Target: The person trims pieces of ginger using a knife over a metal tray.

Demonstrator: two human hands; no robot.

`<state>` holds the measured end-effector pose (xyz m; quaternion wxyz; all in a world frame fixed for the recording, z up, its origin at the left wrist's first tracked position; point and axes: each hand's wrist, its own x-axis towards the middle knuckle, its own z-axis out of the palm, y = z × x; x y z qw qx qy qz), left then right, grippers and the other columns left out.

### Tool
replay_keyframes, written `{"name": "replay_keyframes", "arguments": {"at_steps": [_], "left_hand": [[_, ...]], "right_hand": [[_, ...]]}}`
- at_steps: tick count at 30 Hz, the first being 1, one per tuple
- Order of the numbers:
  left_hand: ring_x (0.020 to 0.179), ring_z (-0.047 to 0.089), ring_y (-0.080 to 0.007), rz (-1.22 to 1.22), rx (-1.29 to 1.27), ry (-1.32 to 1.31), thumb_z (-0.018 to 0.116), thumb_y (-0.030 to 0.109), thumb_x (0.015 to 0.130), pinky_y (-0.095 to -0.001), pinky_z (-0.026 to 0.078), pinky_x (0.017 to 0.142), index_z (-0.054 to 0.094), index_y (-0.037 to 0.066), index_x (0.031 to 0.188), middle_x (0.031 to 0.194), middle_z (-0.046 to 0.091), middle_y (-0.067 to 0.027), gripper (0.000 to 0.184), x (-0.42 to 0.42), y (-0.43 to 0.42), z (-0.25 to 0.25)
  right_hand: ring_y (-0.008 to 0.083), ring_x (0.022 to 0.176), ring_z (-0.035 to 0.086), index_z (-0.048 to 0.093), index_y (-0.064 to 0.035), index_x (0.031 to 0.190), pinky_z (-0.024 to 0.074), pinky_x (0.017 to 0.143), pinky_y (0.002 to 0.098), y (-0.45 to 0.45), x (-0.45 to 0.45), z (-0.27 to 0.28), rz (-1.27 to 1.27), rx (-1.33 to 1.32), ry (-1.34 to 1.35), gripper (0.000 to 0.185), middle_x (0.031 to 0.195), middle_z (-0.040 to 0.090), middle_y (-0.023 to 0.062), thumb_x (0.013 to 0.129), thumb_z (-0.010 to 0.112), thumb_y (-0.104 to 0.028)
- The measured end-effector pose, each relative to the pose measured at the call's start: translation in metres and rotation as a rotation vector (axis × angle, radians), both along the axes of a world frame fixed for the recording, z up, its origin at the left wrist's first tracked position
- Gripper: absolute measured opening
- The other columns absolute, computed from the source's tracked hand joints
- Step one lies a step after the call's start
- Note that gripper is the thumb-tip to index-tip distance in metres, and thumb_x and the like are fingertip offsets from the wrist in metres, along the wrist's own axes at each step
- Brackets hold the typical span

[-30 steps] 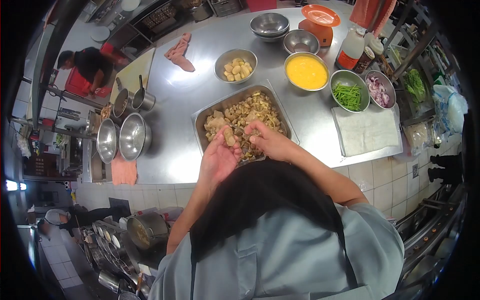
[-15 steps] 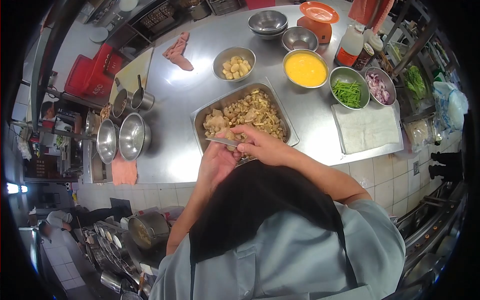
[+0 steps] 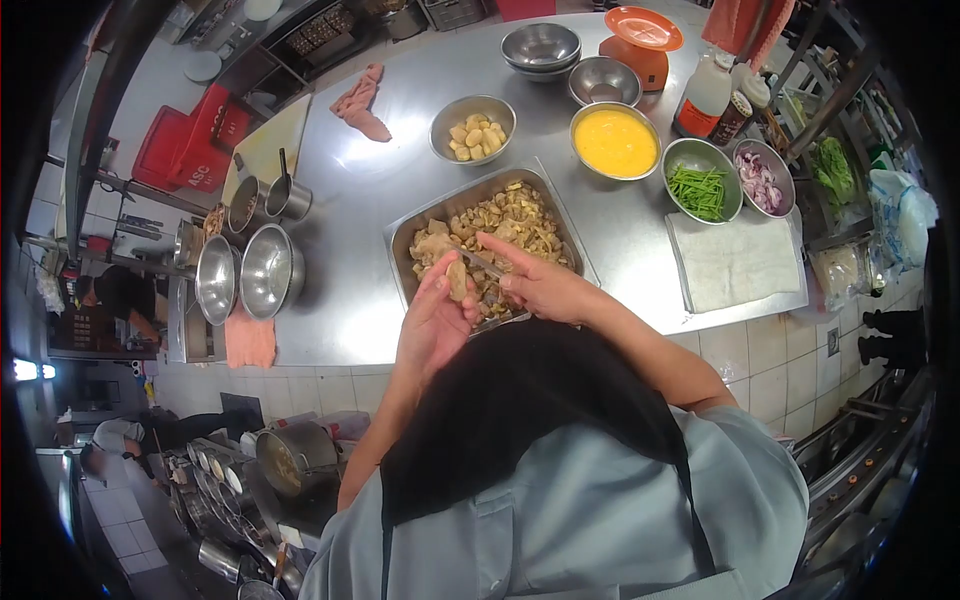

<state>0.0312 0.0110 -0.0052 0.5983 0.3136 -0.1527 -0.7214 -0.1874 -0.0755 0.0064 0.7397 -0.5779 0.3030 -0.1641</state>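
A brownish piece of food [image 3: 457,280] is held upright in my left hand [image 3: 430,318], between thumb and fingers. My right hand [image 3: 545,287] grips a knife [image 3: 480,262] whose blade points toward that piece, its index finger stretched along it. Both hands are over the near side of a rectangular metal tray [image 3: 567,215] filled with chopped brown pieces [image 3: 505,222]. Larger pale chunks [image 3: 432,245] lie at the tray's left. Behind the tray stands a metal bowl [image 3: 441,123] of peeled yellowish pieces [image 3: 475,138].
Bowls of yellow liquid [image 3: 615,142], green pieces [image 3: 698,192] and sliced purple onion [image 3: 758,184] stand right, near a folded white cloth [image 3: 735,262]. An orange scale [image 3: 640,50] is behind. Steel bowls [image 3: 268,270] and pots [image 3: 288,198] stand left. Two people work at the far left.
The knife has swung off the piece in my left hand, and my right hand has shifted slightly right. The piece now stands more upright. A person at the left has moved.
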Motion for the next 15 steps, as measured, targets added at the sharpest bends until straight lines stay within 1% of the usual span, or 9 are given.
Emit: {"name": "replay_keyframes", "arguments": {"at_steps": [1,2,4,6,8,10,11,13,15], "left_hand": [[0.092,0.061,-0.02,-0.005,0.001,0.016,0.052,0.017,0.108,-0.033,0.049,0.082,0.042,0.009,0.154,0.113,0.064,-0.0114,0.048,0.003,-0.001,-0.006],[0.094,0.061,-0.02,-0.01,0.002,0.032,0.052,0.017,0.108,-0.033,0.05,0.082,0.04,0.009,0.156,0.116,0.064,-0.0117,0.05,0.005,-0.002,-0.009],[0.099,0.063,-0.0203,0.013,0.029,-0.034,0.052,0.017,0.108,-0.0334,0.051,0.085,0.039,0.008,0.156,0.123,0.064,-0.0125,0.051,0.005,-0.003,-0.007],[0.104,0.064,-0.0207,0.026,0.042,-0.092,0.052,0.017,0.109,-0.0338,0.052,0.088,0.038,0.007,0.157,0.128,0.064,-0.013,0.051,0.004,-0.003,-0.006],[0.108,0.065,-0.0213,0.027,0.042,-0.142,0.052,0.016,0.109,-0.0343,0.053,0.091,0.036,0.006,0.158,0.132,0.064,-0.0134,0.052,0.003,-0.002,-0.008],[0.106,0.066,-0.0212,0.057,0.047,-0.192,0.051,0.02,0.109,-0.0336,0.054,0.09,0.038,0.005,0.156,0.127,0.066,-0.013,0.051,0.001,-0.002,-0.01],[0.105,0.067,-0.0211,0.072,0.049,-0.217,0.051,0.022,0.109,-0.0333,0.055,0.09,0.039,0.004,0.156,0.125,0.067,-0.0129,0.051,0.001,-0.002,-0.011],[0.106,0.068,-0.021,0.037,0.029,-0.169,0.051,0.022,0.109,-0.0341,0.055,0.091,0.043,0.004,0.151,0.123,0.067,-0.0122,0.047,0.002,-0.003,-0.013],[0.107,0.067,-0.021,0.002,0.007,-0.119,0.052,0.02,0.108,-0.0345,0.055,0.09,0.046,0.004,0.147,0.122,0.067,-0.0116,0.043,0.003,-0.003,-0.012]], "right_hand": [[0.0072,0.064,0.042,0.036,-0.0226,0.164,0.0417,0.059,0.0232,-0.001,-0.001,0.003,0.009,-0.002,-0.004,0.056,0.081,0.051,-0.0004,0.109,0.049,-0.016],[0.0101,0.068,0.047,0.037,-0.0193,0.163,0.0445,0.063,0.0262,-0.002,0.0,-0.002,0.0,-0.036,-0.019,0.056,0.083,0.054,0.0016,0.108,0.05,-0.017],[0.0159,0.074,0.057,0.04,-0.0127,0.161,0.0502,0.072,0.032,-0.003,0.005,-0.022,-0.021,-0.107,-0.049,0.056,0.085,0.059,0.0054,0.106,0.053,-0.018],[0.0246,0.089,0.065,0.042,-0.0085,0.157,0.0521,0.084,0.0373,0.001,0.012,-0.033,-0.085,-0.36,-0.07,0.055,0.099,0.066,0.012,0.105,0.055,-0.021],[0.0321,0.103,0.068,0.044,-0.0049,0.154,0.0517,0.094,0.0415,0.006,0.015,-0.035,-0.081,-0.479,-0.061,0.055,0.112,0.068,0.0182,0.104,0.057,-0.024],[0.0384,0.117,0.066,0.046,-0.002,0.149,0.0491,0.103,0.0446,0.01,0.013,-0.015,-0.006,-0.464,-0.024,0.054,0.124,0.067,0.0238,0.102,0.059,-0.026],[0.038,0.117,0.066,0.046,-0.0022,0.148,0.0493,0.102,0.0445,0.01,0.013,-0.01,0.001,-0.446,-0.005,0.053,0.124,0.066,0.0241,0.102,0.06,-0.026],[0.0371,0.117,0.065,0.047,-0.0027,0.146,0.0497,0.101,0.0443,0.009,0.014,-0.004,0.015,-0.41,0.032,0.052,0.124,0.066,0.0246,0.101,0.061,-0.026],[0.0368,0.117,0.065,0.047,-0.0036,0.147,0.0497,0.1,0.0443,0.009,0.015,-0.003,0.023,-0.447,0.068,0.052,0.124,0.066,0.0249,0.101,0.062,-0.024]]}}
